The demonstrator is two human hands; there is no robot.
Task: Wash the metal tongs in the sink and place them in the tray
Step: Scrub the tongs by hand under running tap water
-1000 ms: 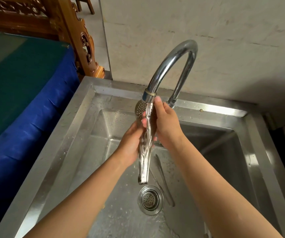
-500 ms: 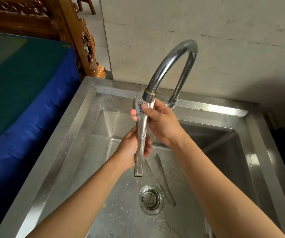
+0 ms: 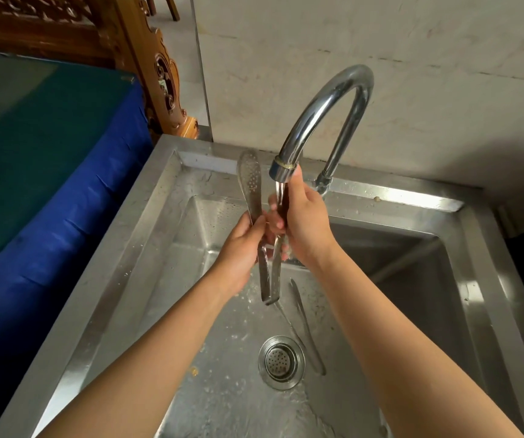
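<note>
Two bare hands work one pair of shiny perforated metal tongs (image 3: pixel 256 216) under the curved chrome gooseneck faucet (image 3: pixel 324 121), above the basin of the stainless steel sink (image 3: pixel 147 235). Water runs from the spout onto the right hand (image 3: pixel 305 226), whose fingers wrap around one tong arm right in the stream. Left hand (image 3: pixel 241 251) has thumb and fingers pinched closed on the other arm, mid-length. Tongs are held near upright: spoon-shaped perforated tip up, left of the spout, hinged end hanging down over the basin, the two arms spread a little at hand level.

Progress, judged: washing stage, mid-rinse. No soap or sponge visible, so can't tell if scrubbing is done. Food specks lie on the sink floor near the round perforated drain strainer (image 3: pixel 281 361). A second long thin metal utensil (image 3: pixel 306 327) lies flat on the basin floor just right of the drain; can't tell what it is.

Left to do: finish the rinse, shake off water, carry the tongs to the tray. No tray in view, so placement has not begun.
</note>
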